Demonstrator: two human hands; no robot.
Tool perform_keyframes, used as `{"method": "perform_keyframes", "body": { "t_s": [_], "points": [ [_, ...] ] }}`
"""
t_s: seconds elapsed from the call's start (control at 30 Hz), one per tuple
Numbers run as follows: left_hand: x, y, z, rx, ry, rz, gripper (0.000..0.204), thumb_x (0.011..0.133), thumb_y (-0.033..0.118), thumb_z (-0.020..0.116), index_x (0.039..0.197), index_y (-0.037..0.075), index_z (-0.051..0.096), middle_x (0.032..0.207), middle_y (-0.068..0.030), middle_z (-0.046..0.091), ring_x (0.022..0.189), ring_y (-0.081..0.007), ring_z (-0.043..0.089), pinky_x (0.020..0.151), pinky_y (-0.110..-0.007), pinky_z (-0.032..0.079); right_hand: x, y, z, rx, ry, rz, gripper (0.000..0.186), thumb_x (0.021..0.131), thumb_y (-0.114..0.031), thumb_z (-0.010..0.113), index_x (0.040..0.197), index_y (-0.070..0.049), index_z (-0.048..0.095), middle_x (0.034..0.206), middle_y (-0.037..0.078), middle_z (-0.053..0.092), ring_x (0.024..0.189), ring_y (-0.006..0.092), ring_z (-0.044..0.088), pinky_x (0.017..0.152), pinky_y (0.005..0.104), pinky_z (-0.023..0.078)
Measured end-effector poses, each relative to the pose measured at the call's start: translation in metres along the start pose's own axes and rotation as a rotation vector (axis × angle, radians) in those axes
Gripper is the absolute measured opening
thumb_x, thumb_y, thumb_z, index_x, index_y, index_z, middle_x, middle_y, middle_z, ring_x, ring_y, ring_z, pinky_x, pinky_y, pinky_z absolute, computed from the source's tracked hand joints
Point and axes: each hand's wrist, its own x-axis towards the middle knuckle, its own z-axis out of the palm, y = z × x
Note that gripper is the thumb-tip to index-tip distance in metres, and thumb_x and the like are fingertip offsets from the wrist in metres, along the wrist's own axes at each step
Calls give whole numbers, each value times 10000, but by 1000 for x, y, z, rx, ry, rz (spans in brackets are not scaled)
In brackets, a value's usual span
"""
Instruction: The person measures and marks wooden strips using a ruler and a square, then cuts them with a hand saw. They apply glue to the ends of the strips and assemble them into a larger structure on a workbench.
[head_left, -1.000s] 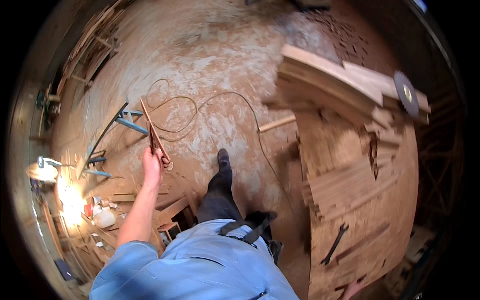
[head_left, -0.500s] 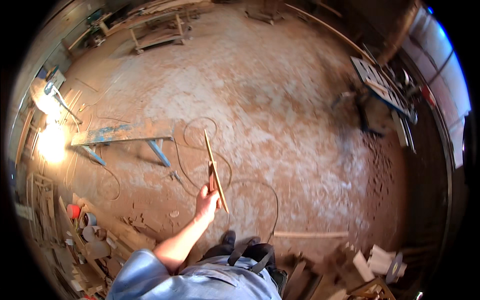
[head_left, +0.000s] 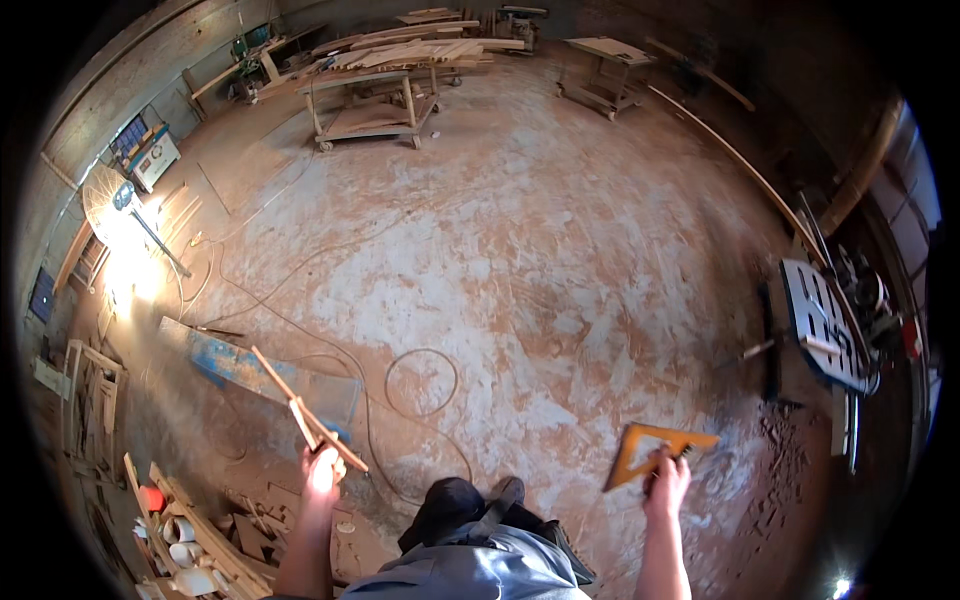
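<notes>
Carrying appears to be the step in hand: the left hand (head_left: 321, 470) grips narrow wooden pieces (head_left: 275, 371) that project forward of it at an angle to each other, while the right hand (head_left: 668, 482), well apart, holds an orange triangular frame (head_left: 622, 462) by one side. Beyond the left hand stands a blue-patched bench (head_left: 225, 360); the next move probably calls for keeping both grips firm.
</notes>
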Motion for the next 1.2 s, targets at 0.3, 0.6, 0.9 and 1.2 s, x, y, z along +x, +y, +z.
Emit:
{"method": "perform_keyframes", "body": {
  "t_s": [0.3, 0.6, 0.9, 1.2],
  "points": [
    [172, 41, 187, 77, 53, -9, 55, 836, -7, 531, 857, 23, 572, 599, -8, 495, 424, -87, 419, 384, -234, 282, 143, -59, 404, -6, -735, 164, 144, 968, -153, 530, 974, -35, 611, 855, 106, 703, 506, 112, 543, 412, 239, 408],
    [421, 159, 445, 96, -366, 78, 158, 945, 24, 548, 1088, -26, 594, 963, -50, 626, 873, -138, 591, 784, -315, 517, 266, -134, 683, 66, -846, 300, 181, 982, -163, 503, 1028, -11, 589, 899, 139, 690, 522, 120, 558, 460, 240, 450],
    [660, 287, 593, 410, -292, 292, 82, 954, 72, 573, 931, 7, 617, 796, 30, 588, 726, -58, 529, 657, -259, 463, 427, -172, 967, 89, -850, 405, 265, 955, -264, 585, 936, -19, 682, 758, 49, 678, 534, 94, 538, 484, 251, 427],
    [896, 409, 697, 503, 21, 289, 137, 894, 117, 610, 934, -14, 623, 715, -21, 607, 661, -52, 534, 585, -251, 450, 555, -238, 1241, -179, -1153, 274, 305, 980, -321, 551, 1009, -35, 653, 717, 35, 644, 535, 69, 531, 476, 240, 445]
  ]
}}
